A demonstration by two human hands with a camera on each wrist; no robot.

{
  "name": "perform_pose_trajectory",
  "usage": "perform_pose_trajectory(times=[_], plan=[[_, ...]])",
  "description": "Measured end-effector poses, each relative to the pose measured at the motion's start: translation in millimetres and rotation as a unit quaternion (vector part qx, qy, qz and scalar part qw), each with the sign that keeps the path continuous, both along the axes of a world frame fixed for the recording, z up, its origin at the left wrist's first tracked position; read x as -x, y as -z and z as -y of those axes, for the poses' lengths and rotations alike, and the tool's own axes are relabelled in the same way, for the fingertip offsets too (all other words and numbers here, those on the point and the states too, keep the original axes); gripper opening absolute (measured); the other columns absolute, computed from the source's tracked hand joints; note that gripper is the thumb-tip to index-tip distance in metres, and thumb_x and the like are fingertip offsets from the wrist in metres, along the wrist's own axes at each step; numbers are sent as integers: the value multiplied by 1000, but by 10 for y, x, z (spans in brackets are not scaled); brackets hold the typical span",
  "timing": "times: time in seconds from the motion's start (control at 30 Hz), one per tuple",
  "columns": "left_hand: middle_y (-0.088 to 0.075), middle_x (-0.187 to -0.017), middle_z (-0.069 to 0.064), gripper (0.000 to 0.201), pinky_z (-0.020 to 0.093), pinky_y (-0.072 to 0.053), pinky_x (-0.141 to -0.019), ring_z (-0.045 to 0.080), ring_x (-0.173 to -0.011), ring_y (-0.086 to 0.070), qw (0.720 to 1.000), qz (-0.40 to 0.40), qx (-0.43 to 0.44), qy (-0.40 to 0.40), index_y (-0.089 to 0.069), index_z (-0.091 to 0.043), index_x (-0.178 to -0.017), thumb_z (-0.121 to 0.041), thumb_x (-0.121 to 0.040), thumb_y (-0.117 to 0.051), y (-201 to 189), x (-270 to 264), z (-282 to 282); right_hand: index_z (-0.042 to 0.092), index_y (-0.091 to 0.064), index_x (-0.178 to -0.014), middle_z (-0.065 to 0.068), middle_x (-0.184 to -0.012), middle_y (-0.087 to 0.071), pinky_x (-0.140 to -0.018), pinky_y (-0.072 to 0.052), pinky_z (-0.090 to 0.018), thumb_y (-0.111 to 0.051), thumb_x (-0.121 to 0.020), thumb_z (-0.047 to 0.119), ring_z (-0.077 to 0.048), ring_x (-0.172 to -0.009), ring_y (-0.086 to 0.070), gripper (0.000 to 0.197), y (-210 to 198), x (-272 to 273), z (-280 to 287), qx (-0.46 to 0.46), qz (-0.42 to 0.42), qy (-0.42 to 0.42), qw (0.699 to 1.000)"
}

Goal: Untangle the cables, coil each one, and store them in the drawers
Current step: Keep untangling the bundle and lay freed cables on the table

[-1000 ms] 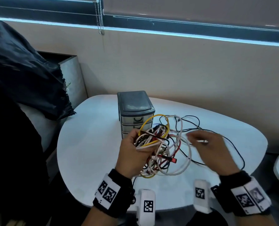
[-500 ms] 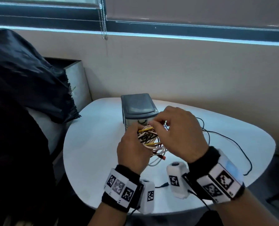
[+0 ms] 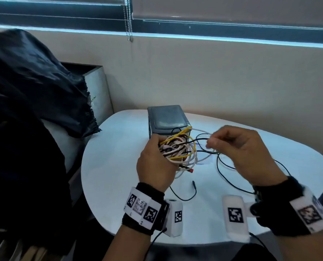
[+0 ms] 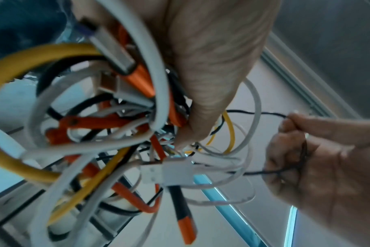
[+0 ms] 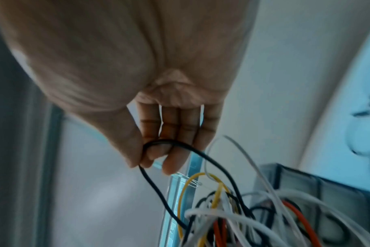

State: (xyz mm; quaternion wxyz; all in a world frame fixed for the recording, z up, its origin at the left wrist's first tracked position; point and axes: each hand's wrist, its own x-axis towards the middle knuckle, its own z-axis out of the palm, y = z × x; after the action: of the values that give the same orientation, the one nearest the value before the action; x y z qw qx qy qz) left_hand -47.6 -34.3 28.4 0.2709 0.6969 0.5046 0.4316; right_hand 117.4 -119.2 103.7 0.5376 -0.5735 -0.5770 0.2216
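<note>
- Hands have moved apart: half a second ago the right hand (image 3: 240,153) was pressed up against the messy ball of yellow, white, orange and black cables (image 3: 177,149), and now it sits off to the right of it.
- Between thumb and fingers (image 5: 156,150) that hand pinches a thin black cable (image 3: 200,140), and a loop of it wraps over one finger in the right wrist view.
- Two lines of the thin black cable now run from the pinch back into the ball, so a bit of it has been pulled out.
- Curled fingers of the left hand (image 3: 155,162) grip the ball tight, holding it up above the round white table (image 3: 115,166), just in front of the small grey plastic drawer box (image 3: 168,119).
- More of the black cable lies in loose curves on the table, with its plug end near the person.
- I think this means the untangling has only just started, with the black one first.
- None of the cables are coiled yet, and the drawer fronts are hidden behind the ball, so I cannot tell if any drawer stands open.
- Pulling too hard might make the knots tighter, so a slow tug looks best.
</note>
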Motion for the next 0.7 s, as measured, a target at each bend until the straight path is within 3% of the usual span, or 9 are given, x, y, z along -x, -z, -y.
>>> perform_pose_trajectory(times=[0.07,0.1,0.2,0.3,0.37,0.43,0.53,0.63,0.7], plan=[[-67,-88,-15,34,31,-51,-65,13,-79,-64,1000,-24,-14,-3,-52,-32,-92,-36,-72,-79,-31,-50,6,9,-64,-68,-8,-62,-59,-56,-44,-23,-68,-84,9,-20,-55,-50,17,48,-43,37,36,-137,-45,989],[-67,-90,-15,33,31,-51,-66,15,-80,-64,999,-41,-23,-2,-52,-32,-94,-35,-72,-77,-39,-87,25,8,-63,-67,-8,-59,-56,-51,-38,-23,-69,-83,16,-19,-51,-44,19,68,-46,23,58,-148,-40,986],[-65,-96,-12,33,34,-51,-65,18,-83,-63,995,-77,-55,18,-53,-31,-97,-32,-73,-75,-20,-205,117,17,-68,-68,5,-54,-56,-51,-30,-22,-74,-81,46,-10,-48,-41,32,29,10,-86,127,73,38,989],[-64,-99,-12,33,31,-48,-62,18,-83,-63,994,-89,-64,28,-53,-32,-100,-33,-75,-75,27,-289,197,23,-68,-71,9,-64,-61,-57,-35,-28,-65,-84,52,-10,-64,-55,32,-54,136,-196,171,342,91,920],[-63,-99,-12,32,30,-45,-61,18,-84,-62,994,-93,-59,24,-53,-32,-100,-35,-76,-74,65,-312,208,22,-67,-73,5,-73,-62,-60,-36,-30,-62,-87,47,-18,-73,-58,29,-54,203,-247,187,433,101,876],[-63,-99,-12,33,30,-44,-60,19,-84,-61,994,-97,-49,19,-53,-31,-101,-35,-76,-73,115,-306,207,22,-69,-75,4,-74,-63,-61,-37,-30,-61,-88,45,-20,-74,-58,28,-13,223,-266,181,459,90,865],[-64,-99,-11,36,32,-49,-63,20,-84,-63,994,-102,-35,14,-53,-29,-102,-34,-74,-76,164,-269,176,19,-70,-71,6,-61,-60,-56,-36,-28,-65,-88,40,-10,-59,-52,27,-15,221,-214,156,378,44,912],[-65,-98,-9,31,31,-46,-63,22,-84,-63,995,-100,-3,-3,-53,-29,-100,-37,-77,-73,186,-221,82,22,-70,-64,8,-49,-51,-52,-32,-21,-75,-85,29,-5,-48,-41,23,-139,196,-59,95,186,-54,976],[-64,-97,-9,27,29,-41,-63,23,-84,-62,994,-102,25,-25,-50,-30,-96,-36,-78,-70,215,-155,-13,24,-70,-62,2,-52,-56,-54,-37,-18,-78,-80,26,-6,-51,-46,20,-264,110,105,46,74,-109,990]])
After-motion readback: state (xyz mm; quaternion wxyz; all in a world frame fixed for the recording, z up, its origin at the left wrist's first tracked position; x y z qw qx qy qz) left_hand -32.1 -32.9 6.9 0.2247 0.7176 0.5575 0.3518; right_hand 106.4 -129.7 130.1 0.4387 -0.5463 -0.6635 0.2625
